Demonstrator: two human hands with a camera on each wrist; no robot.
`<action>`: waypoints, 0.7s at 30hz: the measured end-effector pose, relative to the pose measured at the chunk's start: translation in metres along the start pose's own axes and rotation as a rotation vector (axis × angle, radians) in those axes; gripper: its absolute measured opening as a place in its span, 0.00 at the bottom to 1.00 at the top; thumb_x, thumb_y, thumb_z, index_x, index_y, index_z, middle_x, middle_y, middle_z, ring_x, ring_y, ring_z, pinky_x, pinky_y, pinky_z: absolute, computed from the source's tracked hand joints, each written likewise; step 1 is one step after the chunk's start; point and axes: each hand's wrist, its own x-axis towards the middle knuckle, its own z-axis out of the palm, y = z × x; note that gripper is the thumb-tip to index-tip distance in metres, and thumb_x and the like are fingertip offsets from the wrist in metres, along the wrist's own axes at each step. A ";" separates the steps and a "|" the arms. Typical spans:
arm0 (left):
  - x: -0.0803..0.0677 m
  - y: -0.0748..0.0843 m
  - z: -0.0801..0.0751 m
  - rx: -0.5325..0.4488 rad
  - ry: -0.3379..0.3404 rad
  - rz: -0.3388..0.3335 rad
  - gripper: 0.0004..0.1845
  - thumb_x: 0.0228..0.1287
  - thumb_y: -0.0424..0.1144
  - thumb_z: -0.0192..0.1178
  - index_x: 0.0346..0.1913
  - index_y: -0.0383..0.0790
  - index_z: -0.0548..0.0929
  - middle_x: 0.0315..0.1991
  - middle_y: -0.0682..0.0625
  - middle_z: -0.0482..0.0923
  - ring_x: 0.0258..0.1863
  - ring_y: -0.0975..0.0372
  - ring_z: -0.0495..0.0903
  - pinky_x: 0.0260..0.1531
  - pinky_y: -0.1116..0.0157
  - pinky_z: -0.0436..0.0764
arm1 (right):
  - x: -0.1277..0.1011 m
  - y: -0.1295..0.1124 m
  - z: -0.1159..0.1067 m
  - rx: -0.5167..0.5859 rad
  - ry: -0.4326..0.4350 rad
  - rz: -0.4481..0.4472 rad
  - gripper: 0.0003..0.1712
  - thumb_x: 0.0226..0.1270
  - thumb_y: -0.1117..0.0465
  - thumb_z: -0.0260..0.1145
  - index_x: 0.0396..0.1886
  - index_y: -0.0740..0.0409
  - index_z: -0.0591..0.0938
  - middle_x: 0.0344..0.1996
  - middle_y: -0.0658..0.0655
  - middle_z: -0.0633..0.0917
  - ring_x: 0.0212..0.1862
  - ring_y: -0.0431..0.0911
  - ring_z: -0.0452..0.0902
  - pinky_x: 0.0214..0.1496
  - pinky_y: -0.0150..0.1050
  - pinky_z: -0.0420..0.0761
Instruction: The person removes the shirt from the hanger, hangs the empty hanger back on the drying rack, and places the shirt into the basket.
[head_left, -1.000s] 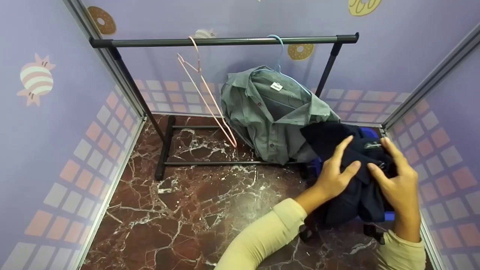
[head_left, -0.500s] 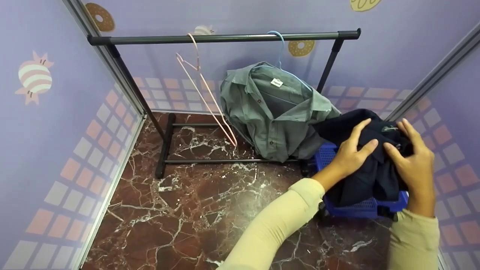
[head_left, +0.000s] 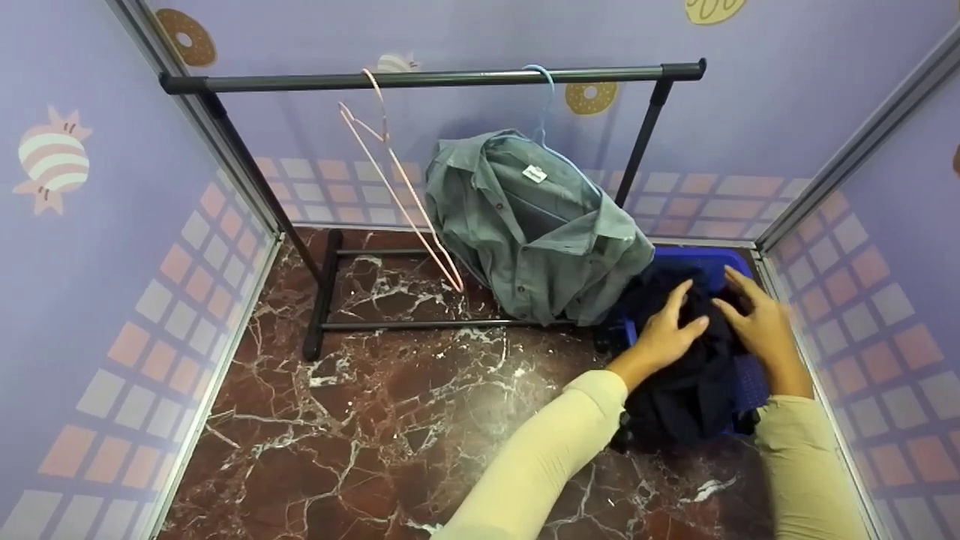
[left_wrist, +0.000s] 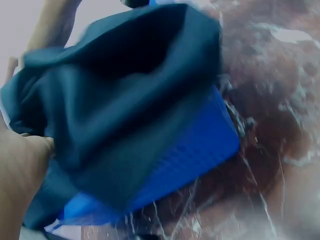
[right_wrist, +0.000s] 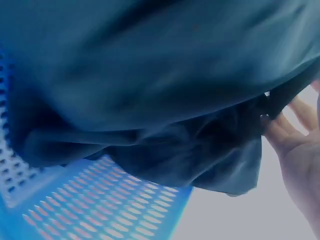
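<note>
Both hands hold a bunched dark navy garment [head_left: 682, 401] low over a blue slatted basket [head_left: 752, 386]. My left hand [head_left: 664, 337] grips its left side, thumb and fingers apart across the cloth. On the other side, my right hand [head_left: 763, 337] has its fingertips in the folds; in the right wrist view those fingers pinch the cloth's edge [right_wrist: 225, 165]. The garment's lower folds hang over the basket's near side. Motion blurs the fabric in the left wrist view, where it covers much of the basket [left_wrist: 190, 150].
A black clothes rack [head_left: 300, 82] stands behind. From its bar hang a pink hanger [head_left: 409, 187] and a grey-green shirt [head_left: 555, 262] on a blue hanger [head_left: 550, 101]. The shirt's right side comes close to the basket. A patterned wall [head_left: 877, 300] rises just right of it.
Both hands moved right and up with the navy garment, then back left and down over the basket. The garment's label has gone from view. The shirt and pink hanger stay on the rack.
</note>
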 end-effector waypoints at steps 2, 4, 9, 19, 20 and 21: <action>-0.004 -0.004 -0.005 0.043 -0.030 0.019 0.36 0.76 0.47 0.59 0.82 0.53 0.57 0.75 0.48 0.71 0.73 0.61 0.71 0.71 0.66 0.71 | -0.004 0.001 0.001 0.005 -0.016 0.062 0.31 0.70 0.64 0.71 0.72 0.56 0.77 0.63 0.65 0.83 0.62 0.55 0.82 0.59 0.13 0.70; -0.008 -0.006 -0.013 0.089 -0.056 0.048 0.37 0.76 0.47 0.59 0.82 0.52 0.57 0.75 0.47 0.71 0.73 0.61 0.70 0.71 0.67 0.71 | -0.008 -0.001 0.000 -0.020 -0.021 0.104 0.29 0.74 0.60 0.68 0.73 0.53 0.77 0.63 0.65 0.83 0.62 0.63 0.80 0.61 0.23 0.77; -0.024 -0.007 -0.038 0.173 -0.096 0.183 0.38 0.76 0.48 0.59 0.81 0.46 0.57 0.75 0.45 0.69 0.75 0.61 0.68 0.73 0.68 0.68 | -0.015 -0.015 -0.002 -0.054 -0.020 0.068 0.29 0.76 0.58 0.65 0.74 0.52 0.75 0.68 0.69 0.77 0.68 0.71 0.72 0.70 0.66 0.70; -0.078 -0.021 -0.097 0.262 -0.148 0.389 0.38 0.73 0.48 0.60 0.80 0.42 0.59 0.74 0.46 0.72 0.75 0.63 0.68 0.75 0.71 0.62 | -0.044 -0.033 0.012 -0.128 -0.198 -0.050 0.49 0.61 0.51 0.77 0.79 0.53 0.66 0.79 0.75 0.56 0.76 0.82 0.46 0.72 0.83 0.44; -0.084 -0.023 -0.104 0.266 -0.152 0.403 0.38 0.73 0.48 0.60 0.80 0.41 0.60 0.73 0.46 0.72 0.74 0.63 0.69 0.75 0.71 0.62 | -0.047 -0.034 0.014 -0.145 -0.235 -0.053 0.53 0.58 0.48 0.79 0.80 0.53 0.64 0.80 0.75 0.54 0.76 0.83 0.43 0.71 0.84 0.42; -0.089 -0.025 -0.111 0.272 -0.156 0.412 0.38 0.72 0.47 0.60 0.79 0.41 0.60 0.73 0.47 0.73 0.74 0.62 0.70 0.75 0.70 0.62 | -0.050 -0.034 0.017 -0.161 -0.270 -0.059 0.57 0.55 0.46 0.80 0.81 0.53 0.63 0.80 0.76 0.52 0.76 0.84 0.41 0.70 0.85 0.41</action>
